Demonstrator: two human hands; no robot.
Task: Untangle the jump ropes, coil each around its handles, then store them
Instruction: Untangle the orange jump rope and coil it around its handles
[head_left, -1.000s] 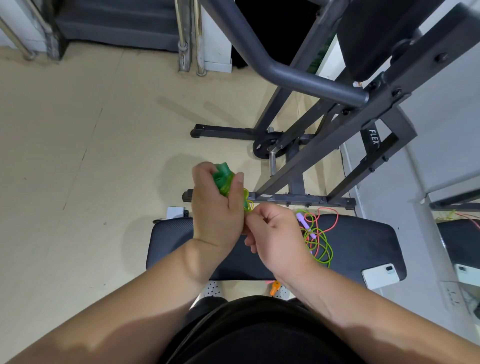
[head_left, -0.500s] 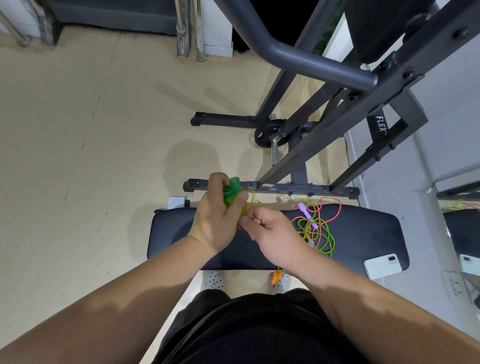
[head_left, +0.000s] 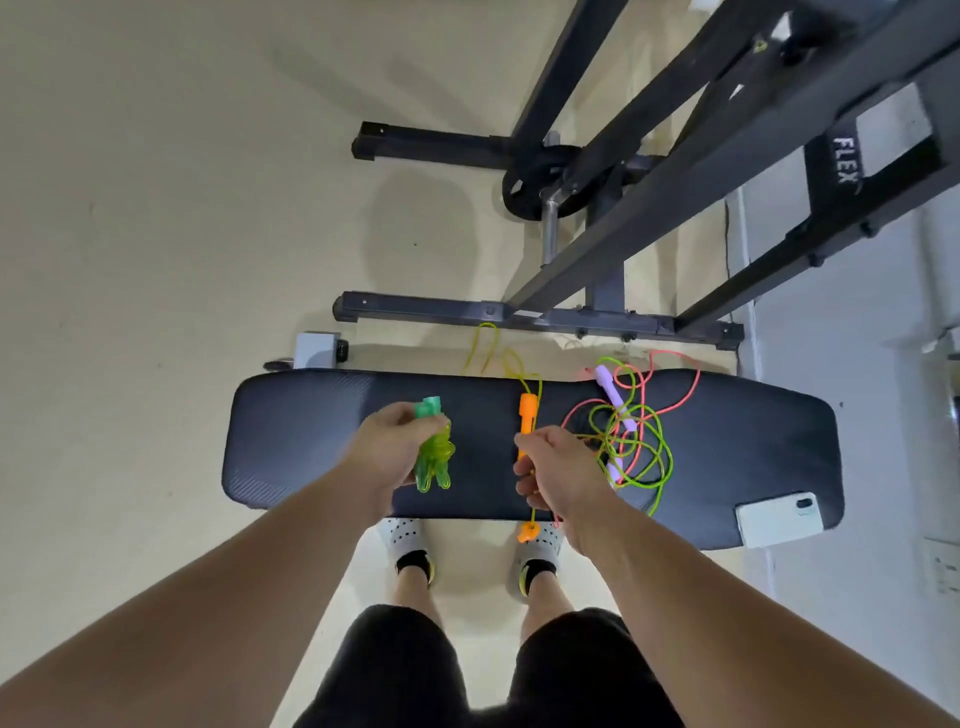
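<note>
My left hand (head_left: 384, 449) is closed on the coiled green jump rope (head_left: 435, 457), holding it just over the black padded bench (head_left: 301, 431). My right hand (head_left: 558, 470) grips an orange handle (head_left: 525, 422) with a thin yellow cord (head_left: 491, 351) that trails past the bench's far edge. A second orange handle (head_left: 529, 532) hangs below that hand at the bench's near edge. To the right lies a tangle of green cord (head_left: 641, 452), pink cord (head_left: 680, 395) and purple handles (head_left: 613, 392).
A white phone (head_left: 779, 519) lies on the bench's right end. A dark steel gym frame (head_left: 623, 249) with a floor bar (head_left: 467, 312) stands just beyond the bench. A small white box (head_left: 317, 351) sits on the floor behind its left end. My feet (head_left: 410, 545) are under the near edge.
My hands have separated. The left has carried the green bundle down to the bench. The right has left it and taken the orange handle. The camera has tilted downward.
</note>
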